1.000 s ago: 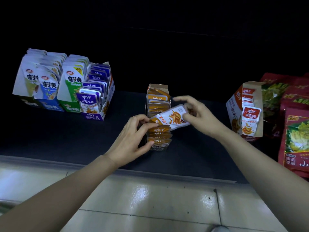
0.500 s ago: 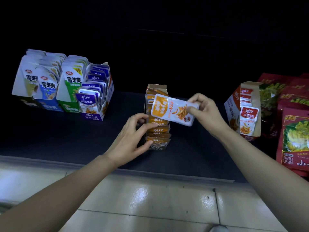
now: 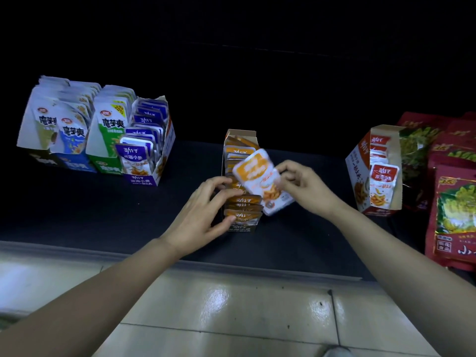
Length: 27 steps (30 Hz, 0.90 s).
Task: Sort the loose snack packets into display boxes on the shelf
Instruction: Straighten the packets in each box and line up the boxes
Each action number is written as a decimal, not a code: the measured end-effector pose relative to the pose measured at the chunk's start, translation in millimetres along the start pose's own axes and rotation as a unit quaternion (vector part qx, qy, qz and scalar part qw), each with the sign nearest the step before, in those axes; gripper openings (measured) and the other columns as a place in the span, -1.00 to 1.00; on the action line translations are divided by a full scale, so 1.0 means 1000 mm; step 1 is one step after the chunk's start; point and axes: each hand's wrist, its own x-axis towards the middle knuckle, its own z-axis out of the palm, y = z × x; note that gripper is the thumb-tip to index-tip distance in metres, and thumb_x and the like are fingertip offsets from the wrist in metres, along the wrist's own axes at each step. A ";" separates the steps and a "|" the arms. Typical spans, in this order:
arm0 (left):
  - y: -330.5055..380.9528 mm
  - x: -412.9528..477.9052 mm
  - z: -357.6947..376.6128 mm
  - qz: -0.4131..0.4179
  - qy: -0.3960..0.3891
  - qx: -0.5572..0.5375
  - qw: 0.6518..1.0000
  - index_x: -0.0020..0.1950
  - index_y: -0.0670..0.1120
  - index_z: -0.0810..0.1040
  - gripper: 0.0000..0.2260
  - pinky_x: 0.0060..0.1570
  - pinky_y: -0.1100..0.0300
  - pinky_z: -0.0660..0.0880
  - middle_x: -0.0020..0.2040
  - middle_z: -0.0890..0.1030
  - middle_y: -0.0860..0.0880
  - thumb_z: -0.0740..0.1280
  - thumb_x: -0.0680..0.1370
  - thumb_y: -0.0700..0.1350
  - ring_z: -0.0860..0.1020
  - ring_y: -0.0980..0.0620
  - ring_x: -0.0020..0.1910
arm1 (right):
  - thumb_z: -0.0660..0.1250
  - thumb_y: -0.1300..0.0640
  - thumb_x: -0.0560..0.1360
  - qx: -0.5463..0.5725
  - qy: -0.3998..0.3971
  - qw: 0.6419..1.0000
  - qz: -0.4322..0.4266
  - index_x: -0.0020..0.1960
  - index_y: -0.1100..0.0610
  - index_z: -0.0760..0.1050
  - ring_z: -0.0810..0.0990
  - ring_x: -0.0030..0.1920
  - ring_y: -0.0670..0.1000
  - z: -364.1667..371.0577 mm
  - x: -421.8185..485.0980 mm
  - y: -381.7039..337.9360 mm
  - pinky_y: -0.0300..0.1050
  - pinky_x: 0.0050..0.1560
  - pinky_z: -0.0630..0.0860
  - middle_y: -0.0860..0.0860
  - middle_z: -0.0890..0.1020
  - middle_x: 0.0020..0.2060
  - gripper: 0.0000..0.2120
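Observation:
An orange display box [image 3: 240,134] stands on the dark shelf [image 3: 103,215] in the middle, filled with a row of orange snack packets [image 3: 243,200]. My right hand [image 3: 306,186] pinches one orange-and-white packet [image 3: 262,180], tilted and blurred, just above the box's middle. My left hand [image 3: 203,215] grips the front packets in the box, fingers on top and thumb at the front.
A purple box of packets [image 3: 148,140] and white-green-blue packet boxes [image 3: 69,124] stand at the left. A red-packet box [image 3: 376,171] stands at the right, with large red bags [image 3: 453,210] beside it. Tiled floor [image 3: 231,310] lies below the shelf edge.
My right hand has swung the packet from lying sideways above the box to tilted upright and lower over the row. My left hand stayed on the front packets.

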 end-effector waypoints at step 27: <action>-0.001 0.000 0.001 -0.013 -0.004 -0.044 0.999 0.44 0.04 0.35 -0.55 0.34 -0.10 0.42 0.56 0.04 0.04 0.33 0.57 0.01 0.20 0.04 0.50 | 0.30 0.34 0.50 -0.116 -0.028 0.993 -0.022 0.01 0.11 0.58 0.64 -0.11 -0.10 0.028 -0.001 -0.005 -0.20 -0.15 0.59 -0.04 0.65 -0.13 -0.81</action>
